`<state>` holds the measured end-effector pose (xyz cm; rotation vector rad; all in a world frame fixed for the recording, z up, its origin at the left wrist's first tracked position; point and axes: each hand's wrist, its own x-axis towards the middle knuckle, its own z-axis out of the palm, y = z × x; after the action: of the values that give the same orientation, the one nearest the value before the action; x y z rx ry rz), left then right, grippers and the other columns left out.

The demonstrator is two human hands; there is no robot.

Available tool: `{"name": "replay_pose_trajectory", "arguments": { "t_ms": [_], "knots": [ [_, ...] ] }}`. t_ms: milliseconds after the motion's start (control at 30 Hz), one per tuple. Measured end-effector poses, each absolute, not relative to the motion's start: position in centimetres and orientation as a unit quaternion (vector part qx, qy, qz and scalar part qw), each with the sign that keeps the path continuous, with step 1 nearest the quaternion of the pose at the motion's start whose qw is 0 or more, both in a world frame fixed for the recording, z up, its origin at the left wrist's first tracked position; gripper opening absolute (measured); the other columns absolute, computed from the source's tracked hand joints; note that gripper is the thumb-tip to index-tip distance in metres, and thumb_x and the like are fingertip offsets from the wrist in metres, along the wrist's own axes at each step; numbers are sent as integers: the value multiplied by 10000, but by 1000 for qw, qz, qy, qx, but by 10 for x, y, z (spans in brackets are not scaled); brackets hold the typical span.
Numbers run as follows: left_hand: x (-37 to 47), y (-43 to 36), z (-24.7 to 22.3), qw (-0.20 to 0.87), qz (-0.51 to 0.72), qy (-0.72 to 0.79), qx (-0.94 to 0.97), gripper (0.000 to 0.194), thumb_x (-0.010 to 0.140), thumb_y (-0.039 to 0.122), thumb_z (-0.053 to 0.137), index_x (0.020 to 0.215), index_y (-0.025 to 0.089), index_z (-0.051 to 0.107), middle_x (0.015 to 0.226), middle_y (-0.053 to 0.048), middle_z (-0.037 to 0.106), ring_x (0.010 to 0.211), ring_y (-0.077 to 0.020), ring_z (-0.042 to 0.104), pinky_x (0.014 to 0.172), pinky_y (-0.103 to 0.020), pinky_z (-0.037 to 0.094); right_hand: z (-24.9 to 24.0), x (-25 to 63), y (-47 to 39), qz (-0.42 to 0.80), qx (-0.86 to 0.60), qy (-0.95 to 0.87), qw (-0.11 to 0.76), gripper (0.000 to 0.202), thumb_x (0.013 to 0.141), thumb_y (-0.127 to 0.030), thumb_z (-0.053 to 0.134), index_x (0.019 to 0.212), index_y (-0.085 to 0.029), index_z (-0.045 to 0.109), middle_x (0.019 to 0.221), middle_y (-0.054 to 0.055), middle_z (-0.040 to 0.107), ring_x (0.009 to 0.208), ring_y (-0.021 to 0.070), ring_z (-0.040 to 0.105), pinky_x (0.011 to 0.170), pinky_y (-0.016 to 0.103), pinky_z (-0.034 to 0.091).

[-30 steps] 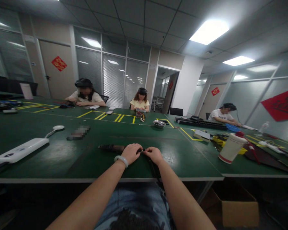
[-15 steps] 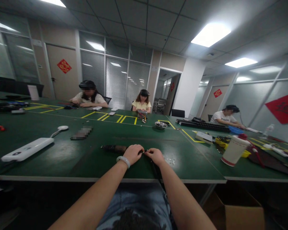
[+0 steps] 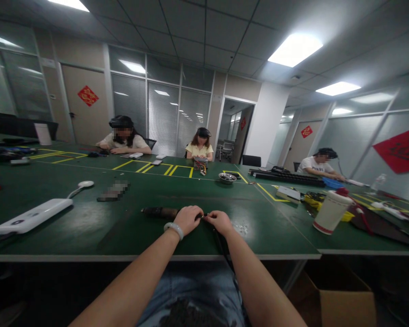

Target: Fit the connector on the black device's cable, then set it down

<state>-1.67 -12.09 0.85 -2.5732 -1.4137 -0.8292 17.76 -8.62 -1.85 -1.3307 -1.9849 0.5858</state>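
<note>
A dark, cylindrical electric screwdriver lies on the green table, its thin metal tip pointing left. My left hand is closed around its rear end, with the palm down and a pale bangle on the wrist. Just to the right, my right hand pinches the black cord where it meets the tool. A small shiny spot shows between the fingertips of both hands; what it is I cannot make out. From there the cord drops over the table's front edge towards my lap.
A white power strip and a blurred-out flat thing lie to the left. Ahead stands a metal bowl of small parts. On the right are a cream-coloured tub and a white box. Several people sit across the table.
The view has shifted slightly, so the things on the table appear a little further left. Both hands keep their hold at the screwdriver's rear end, with hardly any movement.
</note>
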Motion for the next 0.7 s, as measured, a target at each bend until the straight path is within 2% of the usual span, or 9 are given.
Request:
{"name": "replay_pose_trajectory", "arguments": {
  "t_ms": [233,500,700],
  "knots": [
    [-16,-120,8,47,-268,-469,-840,214,825,203,546,1030,238,594,1005,-30,641,947,-203,573,857,-331,410,-19,177,-85,220,-508,-762,337,277,763,-459,630,740,-195,709,677,-6,651,625,126,562,547,221,338],
    [-18,-119,8,45,-263,-456,-849,156,828,202,546,952,254,626,1016,-15,637,958,-193,567,870,-318,402,-18,176,-86,220,-507,-765,330,270,769,-453,625,761,-197,712,696,-4,662,633,128,565,556,220,341],
    [-17,-120,8,46,-267,-468,-841,224,826,208,557,1045,242,590,1015,-30,634,960,-200,570,876,-322,401,-18,177,-86,222,-510,-764,328,266,766,-445,627,761,-193,711,704,-2,664,643,132,571,559,223,346]
  ]
}}
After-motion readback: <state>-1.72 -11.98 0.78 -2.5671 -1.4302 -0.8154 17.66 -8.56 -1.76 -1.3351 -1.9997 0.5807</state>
